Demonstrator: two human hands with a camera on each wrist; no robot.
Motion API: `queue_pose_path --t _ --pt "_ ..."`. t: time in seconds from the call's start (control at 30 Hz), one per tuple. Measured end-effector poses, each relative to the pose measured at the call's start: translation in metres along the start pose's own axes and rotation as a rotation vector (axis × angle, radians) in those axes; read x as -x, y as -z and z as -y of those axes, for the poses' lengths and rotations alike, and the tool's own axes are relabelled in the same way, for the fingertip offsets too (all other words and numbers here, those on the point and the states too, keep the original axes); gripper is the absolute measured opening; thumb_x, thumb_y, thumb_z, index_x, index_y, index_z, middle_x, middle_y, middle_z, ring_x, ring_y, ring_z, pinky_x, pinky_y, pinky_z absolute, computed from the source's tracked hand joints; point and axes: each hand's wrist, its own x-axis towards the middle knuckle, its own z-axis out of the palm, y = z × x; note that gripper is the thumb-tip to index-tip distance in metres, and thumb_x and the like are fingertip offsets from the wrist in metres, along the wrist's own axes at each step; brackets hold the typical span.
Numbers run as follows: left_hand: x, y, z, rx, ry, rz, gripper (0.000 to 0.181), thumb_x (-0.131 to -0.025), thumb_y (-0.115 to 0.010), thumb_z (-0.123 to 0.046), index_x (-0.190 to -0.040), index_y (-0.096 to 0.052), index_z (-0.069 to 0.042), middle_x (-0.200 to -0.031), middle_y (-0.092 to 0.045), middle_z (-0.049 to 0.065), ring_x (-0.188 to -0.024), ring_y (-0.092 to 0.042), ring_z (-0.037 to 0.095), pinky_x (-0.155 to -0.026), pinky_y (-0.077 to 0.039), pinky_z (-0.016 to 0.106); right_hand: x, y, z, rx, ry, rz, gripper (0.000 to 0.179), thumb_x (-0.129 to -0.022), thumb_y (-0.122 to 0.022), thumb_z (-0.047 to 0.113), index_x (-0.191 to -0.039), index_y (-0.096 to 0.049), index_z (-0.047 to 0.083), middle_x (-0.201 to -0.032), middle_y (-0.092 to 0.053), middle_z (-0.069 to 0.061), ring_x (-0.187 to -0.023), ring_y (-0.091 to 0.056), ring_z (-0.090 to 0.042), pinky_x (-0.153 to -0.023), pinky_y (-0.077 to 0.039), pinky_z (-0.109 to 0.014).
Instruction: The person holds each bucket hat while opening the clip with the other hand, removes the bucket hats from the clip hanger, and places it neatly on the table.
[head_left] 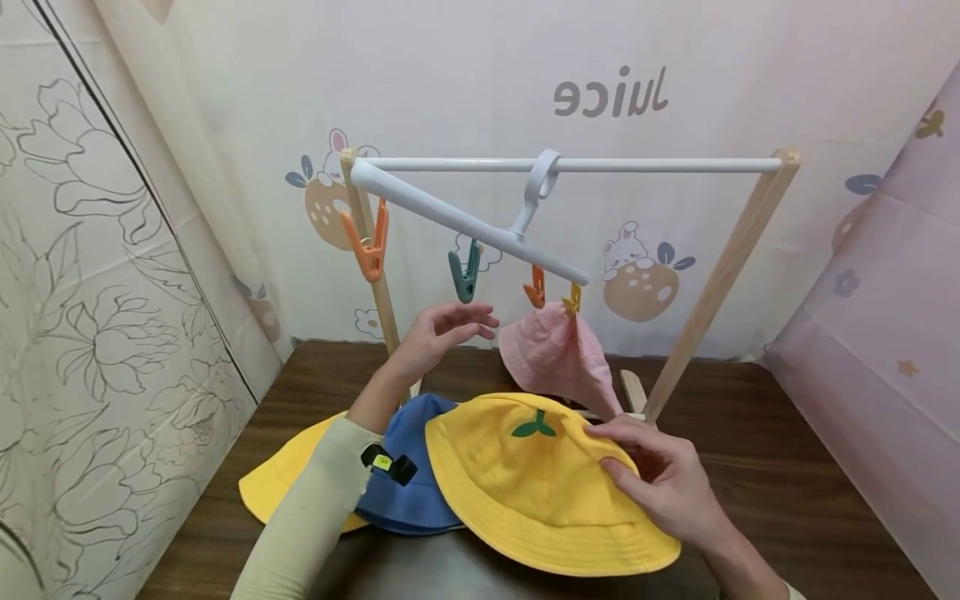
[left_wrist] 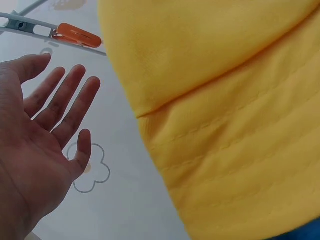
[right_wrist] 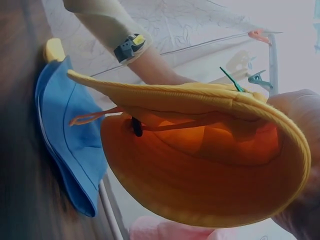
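So far only the pink hat (head_left: pixel 551 350) hung clipped on the white clip hanger (head_left: pixel 465 223); below it the right hand (head_left: pixel 663 479) pinched the yellow leaf hat (head_left: pixel 525 492), unclipped, left hand (head_left: pixel 442 329) spread empty under the teal clip (head_left: pixel 465 273), blue hat (head_left: pixel 408 475) still on the table (head_left: pixel 787 467).

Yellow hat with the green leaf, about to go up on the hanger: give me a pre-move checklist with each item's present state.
1. Right hand holds the yellow hat by its brim: ok.
2. Left hand empty, fingers straight, free to work a clip: ok.
3. Teal clip by the left hand carries nothing: ok.
4. Pink hat hangs from the yellow clip at the hanger's end, apart from the teal clip: ok.
5. Hanger hooked over the rack bar: ok, though it hangs tilted.
6. Yellow hat clear of the blue hat: cannot tell; they overlap in the head view.
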Motion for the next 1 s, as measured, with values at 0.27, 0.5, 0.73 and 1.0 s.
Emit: queue_pose_path --t 0.27,0.5,0.73,1.0 --pt "0.001 0.001 0.005 0.019 0.003 -0.006 0.045 -0.115 -0.061 -0.016 -0.153 -0.059 0.009 -0.147 -0.068 0.036 -0.128 -0.077 0.034 -0.118 -0.058 0.028 0.003 0.005 -0.009 -0.001 -0.025 0.02 0.046 -0.095 -0.067 -0.027 -0.135 -0.075 -0.006 -0.136 -0.08 0.012 -0.114 -0.074 0.001 -0.082 -0.061 -0.016" --pt "0.002 0.001 0.004 0.015 -0.001 -0.007 0.045 -0.115 -0.059 -0.014 -0.153 -0.058 0.009 -0.145 -0.07 0.036 -0.128 -0.078 0.036 -0.12 -0.058 0.033 0.004 0.012 -0.024 0.079 -0.126 0.052 0.039 -0.1 -0.069 -0.018 -0.136 -0.076 -0.004 -0.137 -0.078 0.022 -0.101 -0.072 0.005 -0.075 -0.06 -0.018" --pt "0.003 -0.001 0.006 0.004 0.004 0.002 0.042 -0.114 -0.059 -0.008 -0.152 -0.059 0.009 -0.143 -0.071 0.035 -0.124 -0.079 0.024 -0.122 -0.058 0.041 0.004 0.017 -0.04 0.088 -0.208 0.105 0.034 -0.104 -0.068 -0.012 -0.137 -0.074 -0.005 -0.137 -0.075 0.027 -0.113 -0.073 0.007 -0.084 -0.063 -0.018" --pt "0.003 0.0 0.004 -0.004 0.017 0.002 0.044 -0.113 -0.059 -0.011 -0.153 -0.059 0.008 -0.145 -0.07 0.035 -0.134 -0.073 0.049 -0.122 -0.057 0.037 0.004 0.022 -0.052 0.122 -0.257 0.118 0.033 -0.106 -0.07 -0.005 -0.138 -0.075 -0.002 -0.135 -0.074 0.031 -0.109 -0.072 0.007 -0.081 -0.061 -0.019"
